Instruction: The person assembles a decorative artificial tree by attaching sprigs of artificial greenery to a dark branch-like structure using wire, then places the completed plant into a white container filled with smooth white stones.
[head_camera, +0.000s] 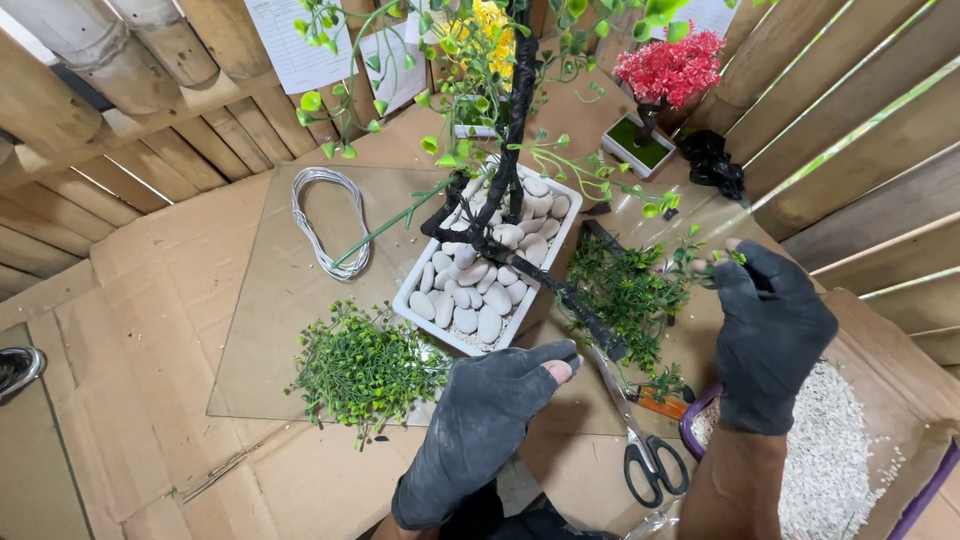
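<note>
The left hand (500, 400), in a dark glove, has its grip closed on the lower end of a black branch (560, 290), thumb tip showing just under the wrapped stem. The branch rises from a white tray (425, 275) of pale stones (480, 290), directly beyond that hand. The right hand (770, 320) (also gloved) pinches a small green sprig (705, 258) between its fingertips. A pile of green sprigs (365, 365) lies left of the left hand. Scissors (645, 450) lie on the tabletop (150, 330) between both wrists. A coil of wire (330, 225) lies far left of the tray.
</note>
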